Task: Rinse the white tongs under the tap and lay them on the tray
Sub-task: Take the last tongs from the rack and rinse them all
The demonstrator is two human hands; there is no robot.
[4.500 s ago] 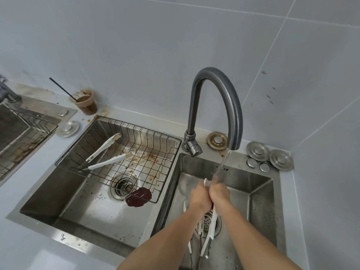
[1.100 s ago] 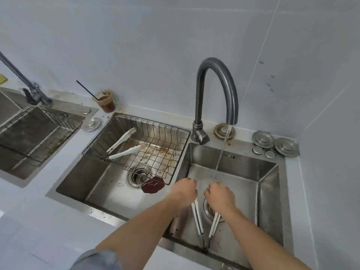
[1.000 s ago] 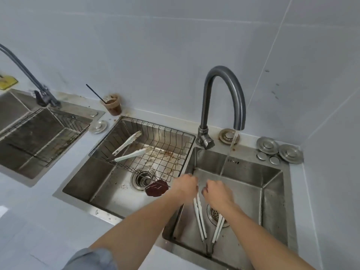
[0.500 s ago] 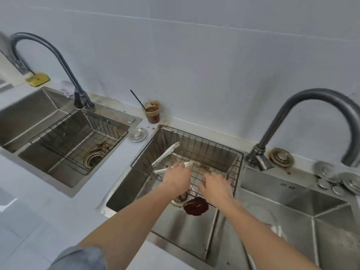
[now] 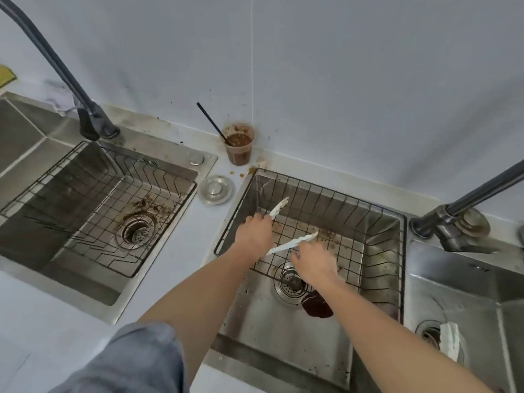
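Leaning over the middle sink with both arms stretched forward. Left hand clamped on the joined end of the white tongs, with curled fingers covering that end. Tongs low inside the wire tray and spread in a V: one arm poking out past the left fingers toward the tray's back wall, the other slanting right across the wire floor. Cannot tell whether lifted clear or resting on the wires. Right hand just in front of that lower arm, with loosely bent fingers up against it; cannot tell whether pinching it or only touching.

Below the tray, on the sink floor: a round drain strainer and, just beside it, a dark brown blob. To the right: a dark tap on the sink's rim, and a second basin with something white lying over its drain. Behind the tray, against the wall: a plastic cup of brown sauce with a black straw leaning in it, and brown splashes near its foot. On the counter between the sinks: a round metal lid. Further left: another sink with its own wire rack and a second tap. At the bottom edge: a grey sleeve on the left arm
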